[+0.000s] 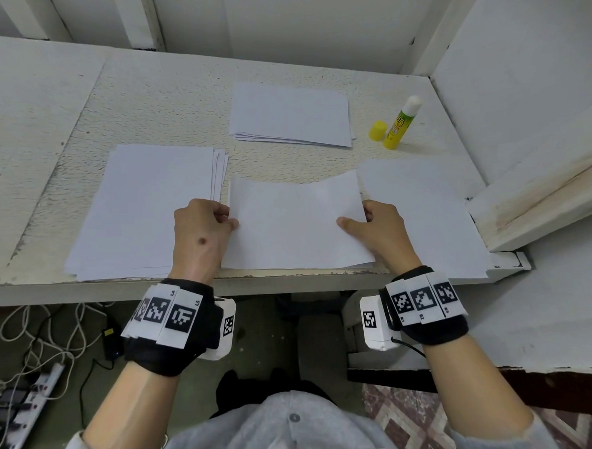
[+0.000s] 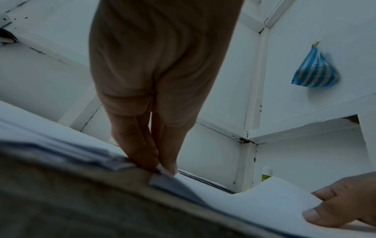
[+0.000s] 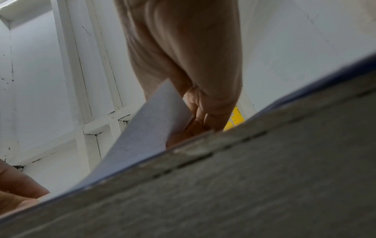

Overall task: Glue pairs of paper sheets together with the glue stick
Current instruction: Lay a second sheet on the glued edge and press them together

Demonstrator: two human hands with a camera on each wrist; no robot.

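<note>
At the middle of the near table edge, both hands hold one sheet of paper (image 1: pixel 296 224). The left hand (image 1: pixel 199 229) pinches its 9 o'clock edge between thumb and curled fingers, and the right hand (image 1: pixel 378 225) pinches the 3 o'clock edge the same way, with the thumb lying on top. The sheet bows a little, so its far edge dips in the middle, and its long axis runs from 9 to 3 o'clock, from one hand to the other. At least one more sheet seems to lie under it; I cannot tell if they are already joined.

The glue stick (image 1: pixel 400 122) stands uncapped at about 1 o'clock from the sheet, well apart, leaning a little, with its yellow cap (image 1: pixel 378 130) just beside it. It is clearly nearer to the right hand, so I judge this hand should fetch it while the left one keeps the sheet down.

A stack of paper (image 1: pixel 143 211) lies at 9 o'clock, another stack (image 1: pixel 290 114) at 12 o'clock, and a single sheet (image 1: pixel 424 214) at 3 o'clock, all on the table (image 1: pixel 164 94).
</note>
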